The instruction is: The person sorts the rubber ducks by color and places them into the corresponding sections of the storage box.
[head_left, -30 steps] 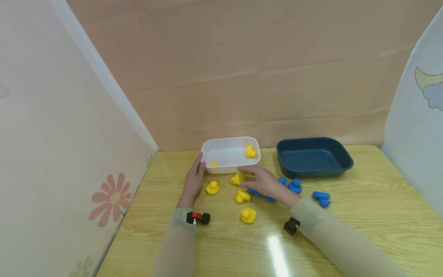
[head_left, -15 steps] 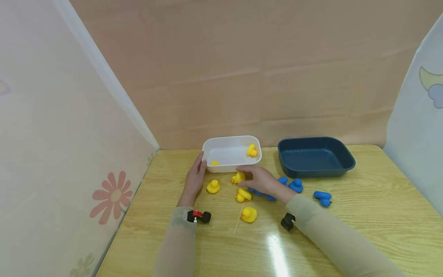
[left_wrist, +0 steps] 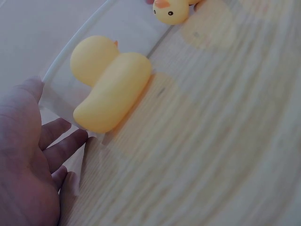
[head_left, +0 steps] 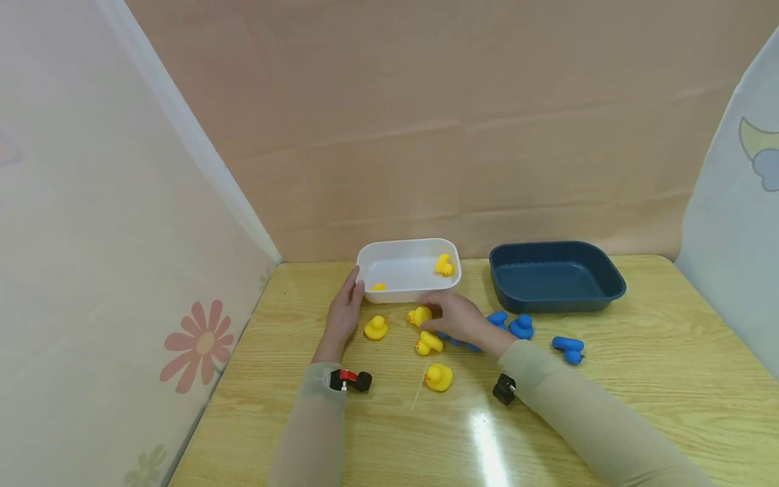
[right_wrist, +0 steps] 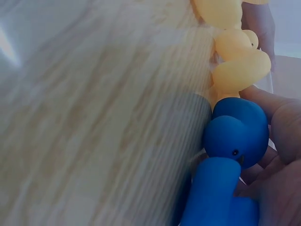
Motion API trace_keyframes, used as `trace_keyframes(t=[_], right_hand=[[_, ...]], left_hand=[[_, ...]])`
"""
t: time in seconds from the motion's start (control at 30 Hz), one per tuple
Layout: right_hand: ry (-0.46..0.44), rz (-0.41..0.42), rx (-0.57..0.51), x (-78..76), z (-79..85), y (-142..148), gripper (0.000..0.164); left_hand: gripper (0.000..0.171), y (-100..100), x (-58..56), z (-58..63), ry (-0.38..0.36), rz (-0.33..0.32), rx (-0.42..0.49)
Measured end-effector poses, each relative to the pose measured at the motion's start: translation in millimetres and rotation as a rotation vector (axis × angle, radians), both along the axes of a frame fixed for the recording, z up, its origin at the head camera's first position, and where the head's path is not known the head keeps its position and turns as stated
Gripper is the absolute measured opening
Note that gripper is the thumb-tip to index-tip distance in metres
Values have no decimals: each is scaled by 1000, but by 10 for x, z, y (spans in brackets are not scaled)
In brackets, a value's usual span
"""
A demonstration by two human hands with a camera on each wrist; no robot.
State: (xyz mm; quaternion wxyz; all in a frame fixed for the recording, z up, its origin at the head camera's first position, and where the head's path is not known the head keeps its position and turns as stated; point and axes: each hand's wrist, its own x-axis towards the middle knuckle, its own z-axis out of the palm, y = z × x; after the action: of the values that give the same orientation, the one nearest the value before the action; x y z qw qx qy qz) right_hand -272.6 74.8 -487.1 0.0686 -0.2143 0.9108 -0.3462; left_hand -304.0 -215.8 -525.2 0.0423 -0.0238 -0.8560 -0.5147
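Note:
My left hand (head_left: 345, 310) rests at the left end of the white plastic container (head_left: 409, 296), its fingers along the side wall and thumb near the front corner. In the left wrist view its fingertips touch the container's corner beside a yellow rubber duck (left_wrist: 113, 92). My right hand (head_left: 459, 316) pinches another yellow rubber duck (head_left: 419, 316) between thumb and fingers, just in front of the container. Below that hand lie several blue rubber ducks (head_left: 497, 318), one blue duck (right_wrist: 233, 136) standing close to the fingers in the right wrist view.
Two yellow ducks (head_left: 446, 265) (head_left: 378, 287) lie inside the white container. A dark blue container (head_left: 556, 304) stands to its right. More yellow ducks (head_left: 438, 377) sit nearer the front, and a tipped blue duck (head_left: 569, 350) lies at the right. Fabric walls (head_left: 426, 135) enclose the table.
My right hand's thumb and fingers have closed in around the yellow duck in front of the white container. The left hand has stayed at the container's end.

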Motion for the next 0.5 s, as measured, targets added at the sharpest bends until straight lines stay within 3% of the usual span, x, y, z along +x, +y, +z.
trace_keyframes(t=[0.5], right_hand=[[59, 56, 21, -7, -6, -6, 44]], left_hand=[[65, 4, 1, -8, 12, 4, -3]])
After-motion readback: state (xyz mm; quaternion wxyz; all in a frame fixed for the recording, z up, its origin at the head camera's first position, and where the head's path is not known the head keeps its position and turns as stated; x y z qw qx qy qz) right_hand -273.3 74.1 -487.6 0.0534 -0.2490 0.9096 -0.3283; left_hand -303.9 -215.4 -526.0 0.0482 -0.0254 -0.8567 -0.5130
